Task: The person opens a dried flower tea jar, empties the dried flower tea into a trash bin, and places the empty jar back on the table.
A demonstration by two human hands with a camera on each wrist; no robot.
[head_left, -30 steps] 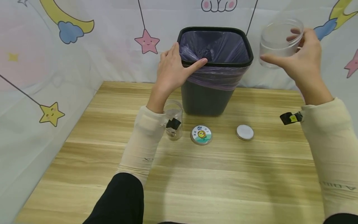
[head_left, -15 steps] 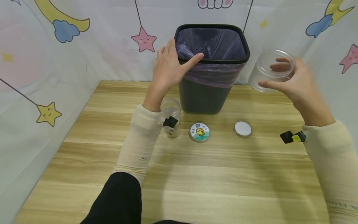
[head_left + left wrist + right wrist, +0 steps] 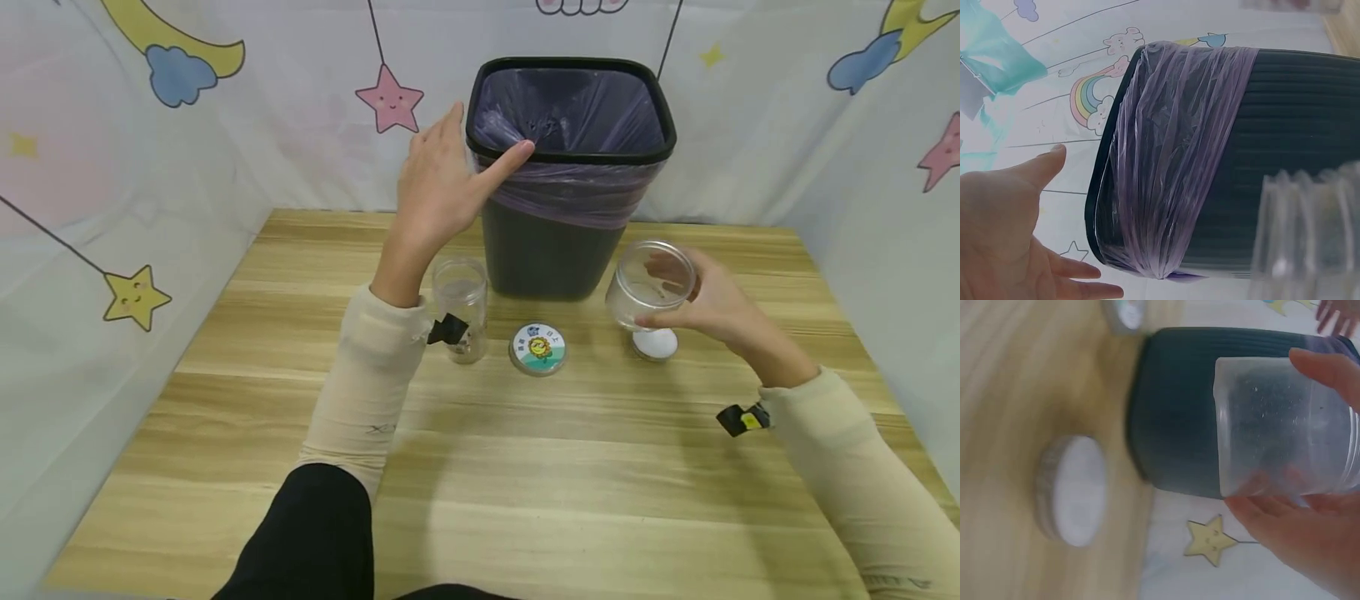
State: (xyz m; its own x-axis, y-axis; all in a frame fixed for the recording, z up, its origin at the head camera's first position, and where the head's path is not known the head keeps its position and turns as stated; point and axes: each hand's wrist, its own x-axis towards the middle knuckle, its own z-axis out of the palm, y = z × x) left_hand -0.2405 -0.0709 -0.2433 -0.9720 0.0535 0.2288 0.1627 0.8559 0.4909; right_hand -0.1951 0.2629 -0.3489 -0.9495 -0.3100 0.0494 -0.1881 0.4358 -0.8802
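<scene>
My right hand (image 3: 720,304) grips an uncapped clear plastic jar (image 3: 628,298), thumb on the near side and fingers behind. Its mouth points up, slightly tilted, and it hangs above a white round lid (image 3: 655,345). Inside the jar, small specks show in the right wrist view. My left hand (image 3: 435,192) is spread beside the left rim of a dark bin (image 3: 551,262); in the left wrist view its thumb and fingers (image 3: 1082,269) stand apart from the rim. A purple plastic bag (image 3: 573,196) lines the bin and folds over its outside.
A second clear jar (image 3: 459,292) stands upright by my left wrist, partly hidden by a black tag. Right of it lies a round lid with a sunflower picture (image 3: 537,349). Cartoon-printed cloth (image 3: 322,133) closes off the back and sides of the wooden table (image 3: 525,475).
My right hand has brought the jar down and leftward, from beside the bin's top to over the white lid. My left hand has shifted slightly left, away from the bin's rim.
</scene>
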